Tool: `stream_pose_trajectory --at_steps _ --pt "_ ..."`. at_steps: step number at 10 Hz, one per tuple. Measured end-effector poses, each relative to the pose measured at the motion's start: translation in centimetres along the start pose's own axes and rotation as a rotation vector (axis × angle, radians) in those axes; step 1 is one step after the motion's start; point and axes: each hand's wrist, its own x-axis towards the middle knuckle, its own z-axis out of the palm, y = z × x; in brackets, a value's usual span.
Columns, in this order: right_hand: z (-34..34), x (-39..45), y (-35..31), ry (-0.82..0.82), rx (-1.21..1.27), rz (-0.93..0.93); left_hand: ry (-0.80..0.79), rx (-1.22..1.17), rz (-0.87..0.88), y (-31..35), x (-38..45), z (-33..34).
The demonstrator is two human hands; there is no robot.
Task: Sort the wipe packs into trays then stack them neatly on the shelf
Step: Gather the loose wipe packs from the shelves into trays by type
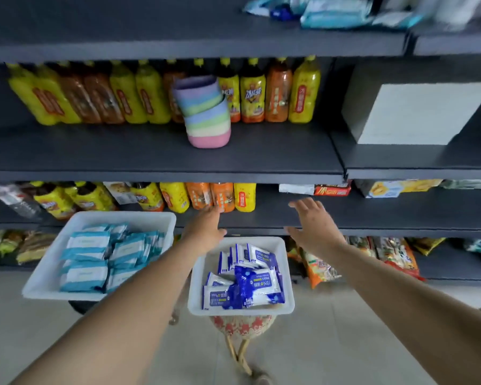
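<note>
At 6 o'clock, nearest the camera, a woven stool [243, 325] stands on the pale tiled floor [331, 343]. It carries a small white tray [240, 308] holding dark-blue-and-white wipe packs [250, 282], loosely piled. At 9 o'clock of this tray, just beside it, a larger white tray [47, 290] holds light-blue wipe packs [86, 257] lying in rough rows; its support is mostly hidden.

Both forearms extend toward 12 o'clock above the trays. The left hand [206, 229] is released, fingers straight, fingertips at the front edge of the lower shelf [400, 218], close to the orange bottles [211, 197]; contact cannot be confirmed. The right hand [314, 226] is released, fingers spread, over the bare section of the same shelf, grasping nothing.

On that shelf, yellow and orange drink bottles stand at 10 to 12 o'clock; snack boxes [332, 190] lie at 1 o'clock.

The next shelf up [150, 159] carries a row of bottles [139, 93], a leaning stack of pastel cups [206, 112], and a white box [417, 115] at 2 o'clock.

The top shelf [178, 37] holds blurred pale-blue packs [333, 12] at 1 o'clock.
</note>
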Motion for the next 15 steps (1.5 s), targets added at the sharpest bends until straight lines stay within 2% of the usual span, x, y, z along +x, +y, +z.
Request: stream_pose_trajectory --at_steps 3,5,7,8,9,10,11,13,15 --pt "-18.9 -0.3 -2.2 0.31 -0.102 -0.084 0.275 0.035 0.19 11.2 0.2 -16.3" --pt "-27.3 3.8 -0.4 0.432 -0.091 -0.093 0.37 0.007 0.246 17.8 4.5 -23.6" --pt "-32.0 11.9 5.2 0.362 -0.075 -0.061 0.328 -0.129 0.175 23.0 12.8 -26.5" --pt "-33.9 16.1 8.3 0.27 -0.103 -0.045 0.249 -0.215 0.122 24.8 17.5 -26.8" --pt "-35.4 19.4 11.0 0.111 -0.133 -0.015 0.115 -0.253 0.05 26.0 21.4 -26.9" --pt "-36.4 21.2 12.9 -0.012 -0.108 0.024 0.035 -0.229 -0.045 26.5 23.8 -27.2" --pt "-36.7 22.4 14.0 -0.083 -0.052 0.047 -0.008 -0.233 -0.121 26.8 25.2 -27.1" --pt "-37.3 24.1 14.3 -0.185 -0.066 0.082 -0.083 -0.46 -0.175 23.9 31.1 -25.4" --pt "-37.5 25.1 14.0 -0.221 -0.064 0.135 -0.125 -0.645 -0.192 24.8 28.4 -26.3"
